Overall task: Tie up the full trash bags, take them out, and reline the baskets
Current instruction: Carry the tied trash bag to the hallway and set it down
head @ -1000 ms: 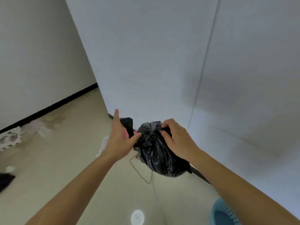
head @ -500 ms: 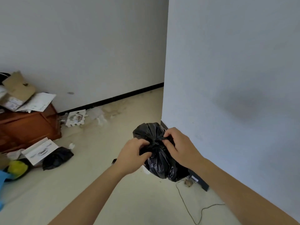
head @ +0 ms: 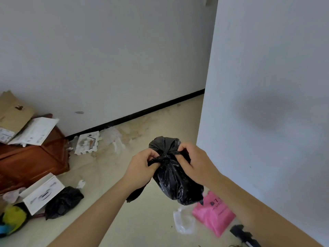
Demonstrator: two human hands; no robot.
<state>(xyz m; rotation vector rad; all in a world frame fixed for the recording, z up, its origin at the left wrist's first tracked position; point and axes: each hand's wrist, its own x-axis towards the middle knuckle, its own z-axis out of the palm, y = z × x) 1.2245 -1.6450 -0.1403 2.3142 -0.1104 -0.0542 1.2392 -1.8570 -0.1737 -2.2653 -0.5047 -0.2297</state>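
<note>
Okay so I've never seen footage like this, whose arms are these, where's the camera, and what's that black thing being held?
There is no machine here. These are a person's two bare arms, filmed by one wide-angle camera worn on their head, looking forward and down. The left hand and the right hand both grip the gathered neck of a black trash bag. Their fingers are curled round the twisted plastic as if tying it shut. Below is a pale floor. On it lie a pink bag, a clear plastic piece, a second black bag and a white box. A brown wooden cabinet stands by the wall.
</note>
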